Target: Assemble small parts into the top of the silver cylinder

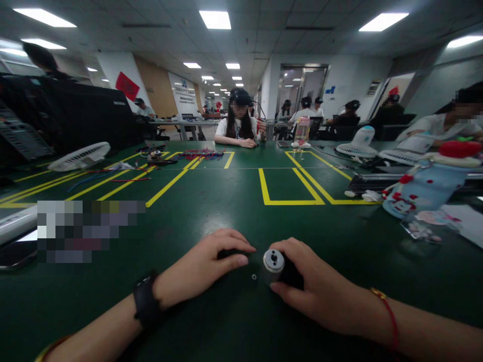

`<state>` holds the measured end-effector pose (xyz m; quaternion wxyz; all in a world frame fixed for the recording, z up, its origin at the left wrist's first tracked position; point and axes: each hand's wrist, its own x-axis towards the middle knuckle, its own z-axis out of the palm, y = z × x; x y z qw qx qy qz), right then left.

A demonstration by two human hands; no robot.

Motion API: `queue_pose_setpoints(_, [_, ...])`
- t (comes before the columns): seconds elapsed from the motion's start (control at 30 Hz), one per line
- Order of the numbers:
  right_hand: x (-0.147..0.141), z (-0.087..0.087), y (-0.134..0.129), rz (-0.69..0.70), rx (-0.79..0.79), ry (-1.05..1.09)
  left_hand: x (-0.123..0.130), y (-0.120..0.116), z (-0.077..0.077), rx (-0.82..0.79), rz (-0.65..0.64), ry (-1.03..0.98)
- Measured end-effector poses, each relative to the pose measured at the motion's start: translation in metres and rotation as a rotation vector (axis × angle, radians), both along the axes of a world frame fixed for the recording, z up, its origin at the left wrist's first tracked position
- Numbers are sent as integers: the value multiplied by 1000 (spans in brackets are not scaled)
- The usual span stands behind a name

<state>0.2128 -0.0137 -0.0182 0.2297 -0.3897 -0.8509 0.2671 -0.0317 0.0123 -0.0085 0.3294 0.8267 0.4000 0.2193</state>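
Note:
A silver metal cylinder (273,266) with a dark hole and slots in its top stands on the green table (211,196). My right hand (313,289) is wrapped round its right side, thumb in front and fingers behind. A tiny ring-shaped part (254,277) lies on the table just left of the cylinder. Left of both, my left hand (211,259) rests with thumb and fingers apart, holding nothing that shows. It wears a dark watch on the wrist; a red string bracelet is on the right wrist.
Yellow tape (294,202) marks areas farther off. Red and blue wires (199,155) lie at the back left. A blue bottle (426,186) and a small clear bag (420,229) are at the right, a phone (17,255) at the left. A person (238,120) sits opposite.

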Motion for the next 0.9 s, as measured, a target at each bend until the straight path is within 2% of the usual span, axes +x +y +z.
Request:
queue_pose_setpoints(0.2, [1,3,0,-9,-16,-13,-11,9,0,-250,304,-226])
queue_pose_setpoints(0.33, [1,3,-1,-18,-20,-11,-12,11,-4,-336,369,-383])
queue_pose_setpoints(0.47, [1,2,-1,-25,-21,-4,-12,11,-5,-379,371,-434])
queue_pose_setpoints(0.67, [0,2,-1,-30,-19,-12,-15,13,-7,-333,322,-350])
queue_pose_setpoints(0.77, [1,3,-1,-32,-24,-12,-15,13,-9,-270,242,-255])
queue_pose_setpoints(0.9, [2,2,-2,-25,-22,-1,-10,7,-5,-77,90,-51])
